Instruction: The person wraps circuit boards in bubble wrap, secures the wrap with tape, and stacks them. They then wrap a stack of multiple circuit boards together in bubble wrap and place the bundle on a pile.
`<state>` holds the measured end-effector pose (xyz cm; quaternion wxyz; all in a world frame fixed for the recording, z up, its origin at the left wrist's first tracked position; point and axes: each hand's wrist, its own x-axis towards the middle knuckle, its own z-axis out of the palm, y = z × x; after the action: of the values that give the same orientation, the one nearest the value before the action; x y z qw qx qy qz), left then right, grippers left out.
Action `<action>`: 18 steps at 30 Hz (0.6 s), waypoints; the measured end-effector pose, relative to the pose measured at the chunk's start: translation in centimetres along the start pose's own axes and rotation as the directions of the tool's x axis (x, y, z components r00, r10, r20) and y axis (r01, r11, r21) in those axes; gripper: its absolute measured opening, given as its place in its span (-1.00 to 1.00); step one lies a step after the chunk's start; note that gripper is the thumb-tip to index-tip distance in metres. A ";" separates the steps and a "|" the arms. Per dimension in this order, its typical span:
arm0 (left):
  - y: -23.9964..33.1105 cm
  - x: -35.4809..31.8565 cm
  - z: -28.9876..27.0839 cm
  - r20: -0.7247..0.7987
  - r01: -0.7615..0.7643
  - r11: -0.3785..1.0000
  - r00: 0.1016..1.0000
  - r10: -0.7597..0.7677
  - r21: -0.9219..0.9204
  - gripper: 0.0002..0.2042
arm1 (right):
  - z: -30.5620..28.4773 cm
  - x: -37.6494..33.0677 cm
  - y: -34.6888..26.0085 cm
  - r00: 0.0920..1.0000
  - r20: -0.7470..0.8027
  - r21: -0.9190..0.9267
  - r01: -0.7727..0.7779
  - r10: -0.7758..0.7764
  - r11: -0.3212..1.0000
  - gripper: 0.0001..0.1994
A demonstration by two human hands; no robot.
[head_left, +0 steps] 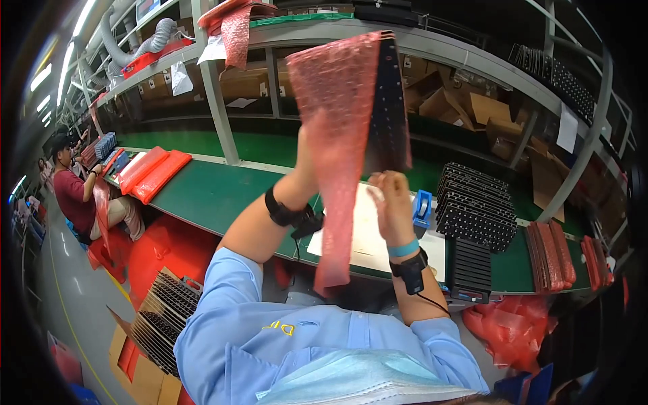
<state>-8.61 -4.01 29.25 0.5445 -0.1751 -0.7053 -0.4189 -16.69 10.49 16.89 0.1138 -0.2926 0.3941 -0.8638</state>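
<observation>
Beyond the blue mask (354, 379), pink wrap (339, 94) is grasped by the left hand (310, 145); the black panel (389, 101) above the surface (216, 189) could be dropped if unsupported by the right hand (394, 206), its grip unclear.

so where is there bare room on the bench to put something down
Widest: the green bench between the red packages and the left forearm. A narrow strip shows between the ridged black block and red wrapped bundles. Crowded: right of the white sheet, where black panels stack up.

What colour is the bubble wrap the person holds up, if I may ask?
The bubble wrap is translucent pinkish red, clearest in the head view.
</observation>
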 end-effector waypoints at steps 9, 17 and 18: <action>-1.1 4.2 -4.6 0.273 -0.040 0.928 0.960 -0.067 0.370 -0.72 | 1.0 -2.5 -0.2 0.738 0.660 0.119 -0.282 0.137 0.952 -0.26; -3.2 0.4 -4.9 0.344 0.207 0.967 0.906 -0.247 0.149 -0.77 | 3.4 0.5 -1.8 0.791 0.554 0.397 -0.526 0.261 0.752 -0.46; -3.2 0.0 -4.9 0.351 0.249 0.960 0.893 -0.280 0.133 -0.78 | 3.5 0.9 -1.9 0.817 0.555 0.436 -0.447 0.158 0.781 -0.51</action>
<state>-7.87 -9.71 28.22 0.3481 -0.1296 -0.8286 -0.4188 -15.23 9.26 20.51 0.4306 -0.3861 0.1311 -0.8052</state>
